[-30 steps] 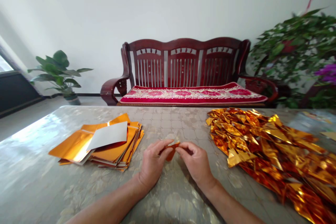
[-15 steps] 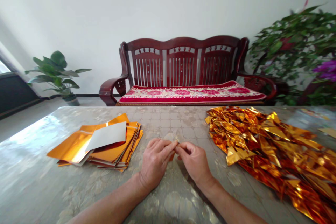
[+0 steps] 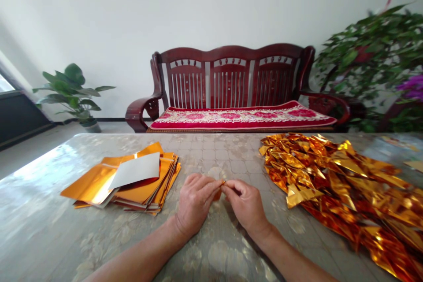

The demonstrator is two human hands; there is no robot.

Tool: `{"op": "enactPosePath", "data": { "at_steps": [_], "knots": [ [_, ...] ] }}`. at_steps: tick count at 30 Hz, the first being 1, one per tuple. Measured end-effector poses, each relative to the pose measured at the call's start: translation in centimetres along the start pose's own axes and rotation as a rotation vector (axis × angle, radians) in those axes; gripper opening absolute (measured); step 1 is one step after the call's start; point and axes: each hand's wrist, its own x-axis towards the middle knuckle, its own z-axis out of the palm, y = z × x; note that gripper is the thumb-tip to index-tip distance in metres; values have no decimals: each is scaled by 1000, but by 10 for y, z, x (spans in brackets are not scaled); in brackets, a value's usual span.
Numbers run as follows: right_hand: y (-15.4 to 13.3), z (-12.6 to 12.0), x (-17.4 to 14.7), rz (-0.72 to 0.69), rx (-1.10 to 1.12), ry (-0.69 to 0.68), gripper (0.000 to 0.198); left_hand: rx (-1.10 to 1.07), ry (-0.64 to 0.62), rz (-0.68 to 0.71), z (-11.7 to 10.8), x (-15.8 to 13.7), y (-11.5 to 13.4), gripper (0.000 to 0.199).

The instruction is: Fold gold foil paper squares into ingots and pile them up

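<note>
**Both grips meet on a small orange foil piece**

The left grip and the right grip come together above the bench, fingertips touching or nearly so. Between them is the small orange foil piece, mostly hidden behind the left fingers; its folded shape cannot be made out. The left grip pinches it between thumb and fingers, back of the hand upward. The right grip is clenched at the tips, thumb against forefinger, on the piece's far edge, where a tiny golden glint shows.

Left of the left grip, and a little beyond it, lies an uneven stack of orange foil sheets, with a pale sheet on top. Right of the right grip, well apart from it, spreads a large heap of crumpled-looking gold foil pieces, reaching from beyond the grip back toward the near side. Straight ahead of both grips, past the bench's far edge, stands a dark red wooden settee bearing a red floral cushion.
</note>
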Motion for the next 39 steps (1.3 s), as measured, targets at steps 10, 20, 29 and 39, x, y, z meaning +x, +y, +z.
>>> {"op": "enactPosePath", "data": {
  "at_steps": [10,20,29,39],
  "knots": [
    [0,-3,-1,-73,-50,8,22,55,-44,43,-6,2,3,19],
    [-3,-3,-2,-85,-62,-11,20,61,10,63,-2,-1,0,23],
    [-3,-5,-4,-113,-83,-14,21,109,-55,65,-4,-1,1,23],
    [-2,-5,-4,-118,-50,-43,21,111,-83,84,-6,0,1,17]
  ]
}}
